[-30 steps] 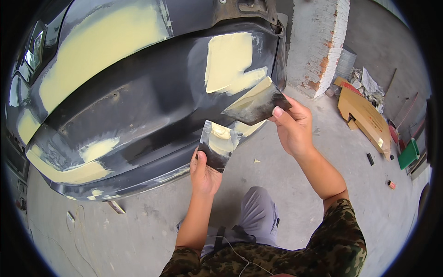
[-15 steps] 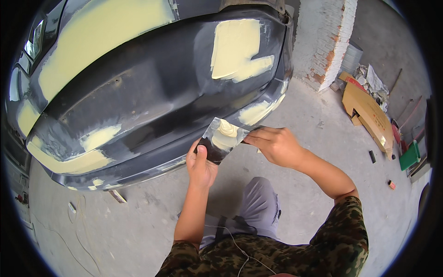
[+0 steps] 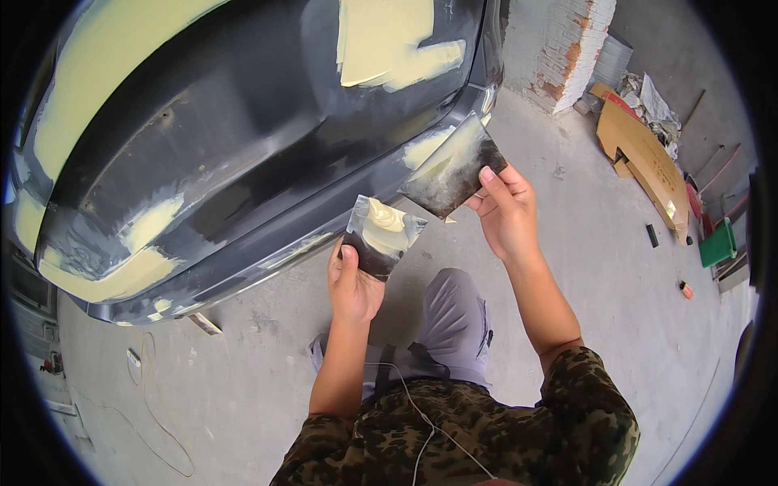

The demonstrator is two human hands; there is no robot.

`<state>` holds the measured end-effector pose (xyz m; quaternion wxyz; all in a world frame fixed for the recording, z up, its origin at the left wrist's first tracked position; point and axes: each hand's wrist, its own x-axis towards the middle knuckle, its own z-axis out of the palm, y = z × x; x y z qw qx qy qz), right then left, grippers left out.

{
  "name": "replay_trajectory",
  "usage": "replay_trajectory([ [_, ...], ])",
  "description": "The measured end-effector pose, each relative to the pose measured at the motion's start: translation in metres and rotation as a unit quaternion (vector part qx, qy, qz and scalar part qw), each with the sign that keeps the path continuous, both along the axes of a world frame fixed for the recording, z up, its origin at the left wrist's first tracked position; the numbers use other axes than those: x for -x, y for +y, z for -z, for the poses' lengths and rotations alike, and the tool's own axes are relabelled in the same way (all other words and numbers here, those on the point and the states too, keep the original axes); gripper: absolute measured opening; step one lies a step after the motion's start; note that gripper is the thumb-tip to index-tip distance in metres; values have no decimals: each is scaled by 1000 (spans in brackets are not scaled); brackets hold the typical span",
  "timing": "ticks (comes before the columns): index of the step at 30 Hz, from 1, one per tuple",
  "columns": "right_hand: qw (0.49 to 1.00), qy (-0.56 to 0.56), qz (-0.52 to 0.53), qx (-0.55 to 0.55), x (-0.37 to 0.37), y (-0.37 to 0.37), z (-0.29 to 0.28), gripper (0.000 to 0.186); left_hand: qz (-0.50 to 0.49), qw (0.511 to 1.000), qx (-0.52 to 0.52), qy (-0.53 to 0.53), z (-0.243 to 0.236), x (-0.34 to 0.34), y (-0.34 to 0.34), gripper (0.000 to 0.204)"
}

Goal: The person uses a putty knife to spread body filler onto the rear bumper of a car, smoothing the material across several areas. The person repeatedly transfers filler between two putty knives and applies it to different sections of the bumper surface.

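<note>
Between thumb and fingers, my left hand [image 3: 353,283] grips a dark, flat putty spreader [image 3: 374,263] with a pale yellow mound of body filler [image 3: 386,223] on its face. My right hand [image 3: 509,212] pinches a second, larger dark putty knife [image 3: 466,174] by its corner; a thin whitish smear covers part of its blade. Both tools are tilted and apart from each other, in front of a dark car body panel [image 3: 259,105]. Cream filler patches lie on the panel, including a large one [image 3: 385,40] at the upper right and another [image 3: 154,220] at the lower left.
A rough brick pillar [image 3: 559,57] stands beyond the car's right end. Flattened cardboard [image 3: 640,162], scrap and a green bin [image 3: 717,245] lie along the right wall. On the concrete floor at left are a thin cable [image 3: 150,413] and a small white block [image 3: 134,362].
My right hand has drawn away from the left spreader, moved right and turned its own tool so its smeared face shows. The car panel has shifted up and left in view.
</note>
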<state>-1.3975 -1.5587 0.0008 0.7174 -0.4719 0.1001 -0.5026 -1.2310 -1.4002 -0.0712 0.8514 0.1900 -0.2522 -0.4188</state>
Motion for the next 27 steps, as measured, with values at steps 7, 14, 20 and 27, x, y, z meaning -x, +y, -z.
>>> replay_trajectory([
  [7,997,-57,-53,-11,7,30,-7,24,1,999,-42,-7,13,15,1,46],
  [14,987,145,-24,72,19,45,-7,25,-7,998,-52,-45,16,14,-10,46],
  [20,802,365,78,467,42,13,32,23,-11,996,-66,-64,27,15,-11,47],
  [27,889,435,127,71,101,-7,120,14,84,994,-46,50,77,3,5,44],
])
